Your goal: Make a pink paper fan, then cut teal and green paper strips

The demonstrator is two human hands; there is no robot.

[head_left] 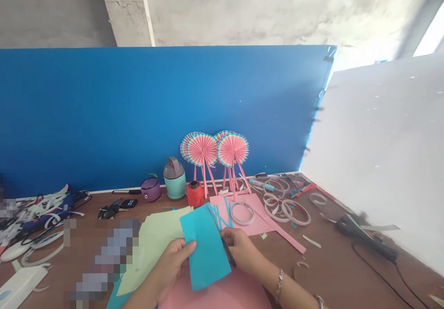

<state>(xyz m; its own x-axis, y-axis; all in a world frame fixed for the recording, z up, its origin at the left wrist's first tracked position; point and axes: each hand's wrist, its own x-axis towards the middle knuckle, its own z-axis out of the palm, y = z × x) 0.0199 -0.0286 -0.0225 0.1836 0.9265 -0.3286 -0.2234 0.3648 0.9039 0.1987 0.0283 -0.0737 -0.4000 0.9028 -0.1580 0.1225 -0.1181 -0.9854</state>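
My left hand (171, 265) grips the left edge of a teal paper rectangle (205, 249), thumb on top. My right hand (241, 249) is closed at the paper's right edge around a thin dark tool (229, 252), which I cannot name for sure. The teal sheet is held above a pink sheet (222, 295) at the near table edge. Pale yellow-green sheets (152, 244) lie just to the left, under my left hand.
Pink paper fans (217, 151) lean on the blue board (138, 114). A teal jar (174, 178), purple pot (151, 188), orange thread spool (195, 193), tape rings (284, 207) and a black glue gun (364, 237) stand around. Paper scraps (34, 216) pile up at left.
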